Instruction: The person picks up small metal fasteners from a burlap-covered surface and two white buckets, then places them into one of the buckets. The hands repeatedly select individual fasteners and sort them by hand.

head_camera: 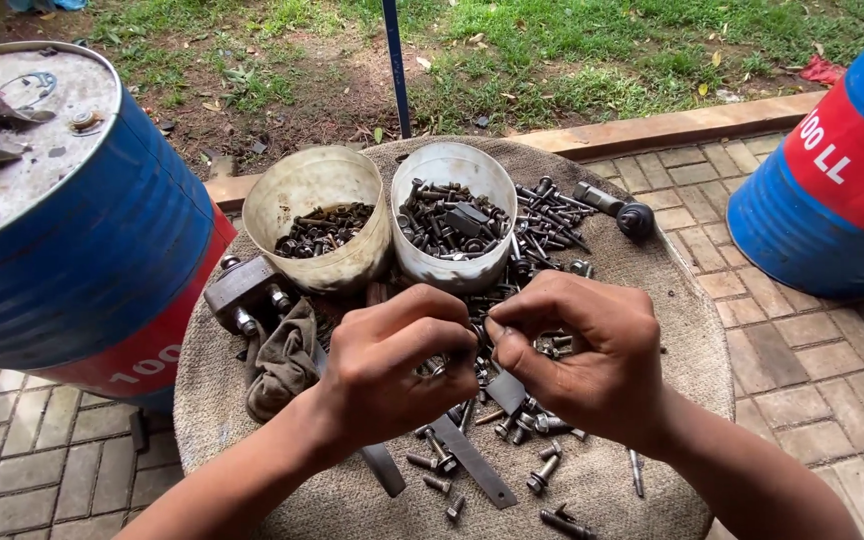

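Right at frame centre, left hand [392, 365] and right hand [577, 350] pinch a small steel bolt [479, 335] between closed fingertips: hard, light, probably greasy. Beyond, loose bolts [542, 225] and two tubs [317, 215] crowd the bench [672, 300].

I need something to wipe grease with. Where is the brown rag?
The crumpled brown cloth rag lies left of the left hand, below the dirty cream plastic tub.

Your left hand [387, 365] and right hand [587, 355] meet at picture centre, fingertips pinched and touching. Your left forearm runs off toward 7 o'clock, your right toward 5 o'clock, both bare.
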